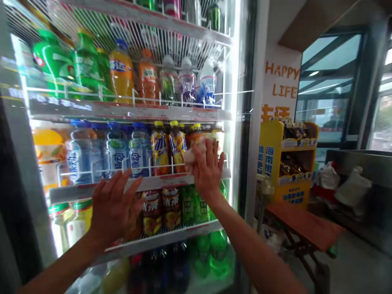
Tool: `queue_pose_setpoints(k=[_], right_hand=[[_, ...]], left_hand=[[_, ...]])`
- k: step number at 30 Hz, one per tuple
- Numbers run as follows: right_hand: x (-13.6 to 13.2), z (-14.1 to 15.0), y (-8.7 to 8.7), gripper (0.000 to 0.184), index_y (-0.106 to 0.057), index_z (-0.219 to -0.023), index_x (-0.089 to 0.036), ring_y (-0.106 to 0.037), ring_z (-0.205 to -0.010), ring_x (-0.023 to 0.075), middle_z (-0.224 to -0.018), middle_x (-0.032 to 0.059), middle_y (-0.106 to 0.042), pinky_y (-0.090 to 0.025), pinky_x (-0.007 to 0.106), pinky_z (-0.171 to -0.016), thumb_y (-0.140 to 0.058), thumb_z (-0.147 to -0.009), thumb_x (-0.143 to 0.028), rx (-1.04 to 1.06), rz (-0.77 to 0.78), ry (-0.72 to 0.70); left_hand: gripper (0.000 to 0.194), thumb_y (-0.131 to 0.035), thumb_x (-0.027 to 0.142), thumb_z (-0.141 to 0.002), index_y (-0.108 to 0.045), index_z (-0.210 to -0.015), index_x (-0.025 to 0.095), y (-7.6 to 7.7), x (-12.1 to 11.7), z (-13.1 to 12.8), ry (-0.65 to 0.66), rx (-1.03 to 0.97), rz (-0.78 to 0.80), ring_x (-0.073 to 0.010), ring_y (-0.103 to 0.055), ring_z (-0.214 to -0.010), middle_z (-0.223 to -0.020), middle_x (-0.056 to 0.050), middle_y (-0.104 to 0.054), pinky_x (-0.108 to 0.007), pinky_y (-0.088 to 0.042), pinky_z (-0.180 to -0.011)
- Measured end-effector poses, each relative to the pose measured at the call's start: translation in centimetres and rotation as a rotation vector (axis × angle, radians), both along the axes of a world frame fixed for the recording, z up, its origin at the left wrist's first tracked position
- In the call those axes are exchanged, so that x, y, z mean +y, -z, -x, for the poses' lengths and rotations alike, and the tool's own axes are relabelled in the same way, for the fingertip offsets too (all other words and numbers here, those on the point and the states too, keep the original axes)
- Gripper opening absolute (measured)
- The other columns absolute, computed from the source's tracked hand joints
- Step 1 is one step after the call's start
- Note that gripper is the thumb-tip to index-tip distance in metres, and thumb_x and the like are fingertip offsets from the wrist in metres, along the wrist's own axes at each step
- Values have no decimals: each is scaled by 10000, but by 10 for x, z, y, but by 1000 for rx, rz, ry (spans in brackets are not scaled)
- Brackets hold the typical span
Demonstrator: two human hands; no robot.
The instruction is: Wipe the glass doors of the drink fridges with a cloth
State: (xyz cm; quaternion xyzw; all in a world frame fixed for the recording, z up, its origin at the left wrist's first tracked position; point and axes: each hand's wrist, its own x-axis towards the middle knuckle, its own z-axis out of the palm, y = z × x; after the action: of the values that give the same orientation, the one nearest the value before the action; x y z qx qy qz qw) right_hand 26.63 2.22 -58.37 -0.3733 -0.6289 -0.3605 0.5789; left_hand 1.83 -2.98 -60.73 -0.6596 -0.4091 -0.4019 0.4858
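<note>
White cloth (190, 157): lying at the view's centre, bunching beneath the right hand (210, 169), seemingly against the glass cooler door (134, 114).
Right fingers: stretching out slightly apart over the cloth; whether they are pinching it, I cannot tell.
Left hand: (112, 204) holding nothing at eight o'clock, its fingers spreading apart; contact with the glass is not showing clearly.
Glass, done: the cloth work is evidently under way mid-door, yet no finished patch is standing out.
Glass, left: amount not showing; reflections are crossing the pane towards ten o'clock.
</note>
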Motion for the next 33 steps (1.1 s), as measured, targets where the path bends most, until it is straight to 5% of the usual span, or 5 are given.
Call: queue_pose_setpoints(k=[7, 16, 21, 27, 33], right_hand=[[2, 25, -120, 442, -413, -1314, -261, -223, -1362, 290, -1427, 93, -354, -230, 576, -1064, -428, -873, -231, 14, -22, -88], [-16, 47, -216, 391, -457, -1257, -315, -215, -1365, 191, -1416, -44, -388, -276, 438, -1100, -451, -867, -285, -567, -69, -167], [-8, 61, -319, 461, -390, -1326, -256, -187, -1373, 258, -1445, 41, -342, -229, 532, -1089, -446, -869, -282, -181, 6, -99], [-24, 98, -329, 432, -373, -1326, -263, -118, -1388, 200, -1476, -32, -280, -277, 456, -1093, -383, -895, -304, -657, -30, -233], [-43, 170, -399, 470, -270, -1380, -248, -66, -1398, 224, -1510, -7, -180, -204, 514, -1110, -305, -922, -346, -426, 120, -103]], left_hand=[[652, -486, 382, -799, -244, -1393, 266, -167, -1, 55, -68, -241, -160, -287, -204, -1350, -1477, -52, -221, -524, -187, -1078], [711, -486, 326, -803, -97, -1388, 439, -282, -28, 102, -128, -152, 60, -308, -223, -1342, -1500, 53, -117, -537, -220, -1082], [747, -493, 298, -800, -54, -1383, 458, -354, -27, 117, -144, -162, 40, -296, -220, -1345, -1500, 100, -82, -513, -228, -1095], [626, -437, 334, -831, -184, -1404, 339, -411, -15, 137, -85, -118, -42, -271, -242, -1339, -1486, 4, -196, -474, -220, -1099], [579, -419, 398, -846, -344, -1347, 118, -531, -2, 135, -45, -134, -186, -269, -203, -1349, -1447, -122, -267, -480, -170, -1096]])
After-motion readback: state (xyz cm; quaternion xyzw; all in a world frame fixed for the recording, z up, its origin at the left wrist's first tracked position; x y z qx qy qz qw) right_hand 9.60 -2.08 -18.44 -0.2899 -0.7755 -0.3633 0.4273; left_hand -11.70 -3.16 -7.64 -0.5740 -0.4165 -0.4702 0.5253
